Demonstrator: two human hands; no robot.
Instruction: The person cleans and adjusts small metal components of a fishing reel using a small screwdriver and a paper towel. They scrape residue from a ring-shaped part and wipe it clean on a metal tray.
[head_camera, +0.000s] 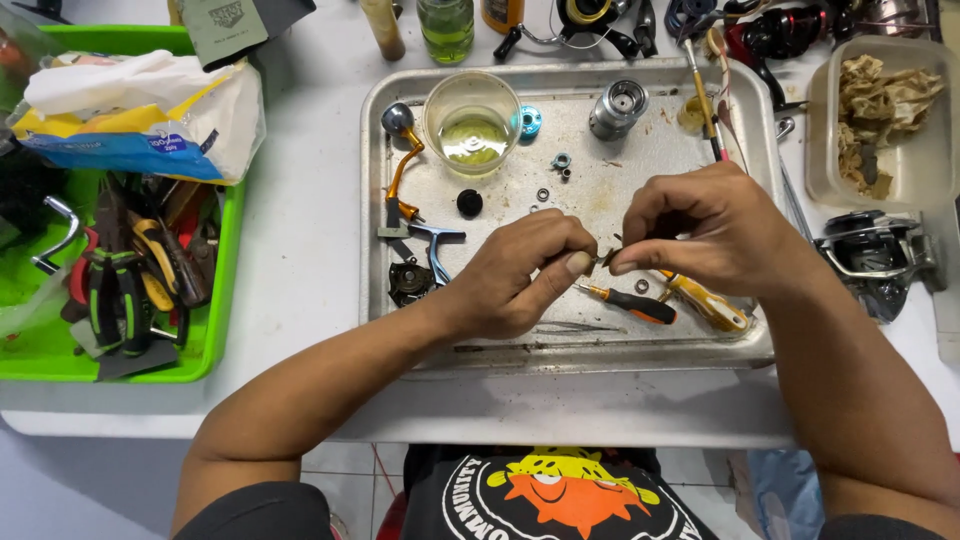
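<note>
Over a metal tray (420, 345), my left hand (520, 275) and my right hand (700, 230) meet at their fingertips, both pinching one small metal part (606, 257). The part is mostly hidden by the fingers. Just below the hands lie a small screwdriver with an orange and black handle (630, 302) and a yellow-handled tool (705, 302). Left of my left hand rest a reel handle with a gold arm and grey knob (402, 165), a blue-grey bracket (435, 245) and a black gear piece (408, 282).
On the tray stand a clear cup of yellowish liquid (472, 122), a silver spool (618, 108), a blue ring (529, 121) and small washers. A green bin of pliers (120, 270) sits left, a plastic tub of dirty rags (880, 110) and a fishing reel (880, 255) right.
</note>
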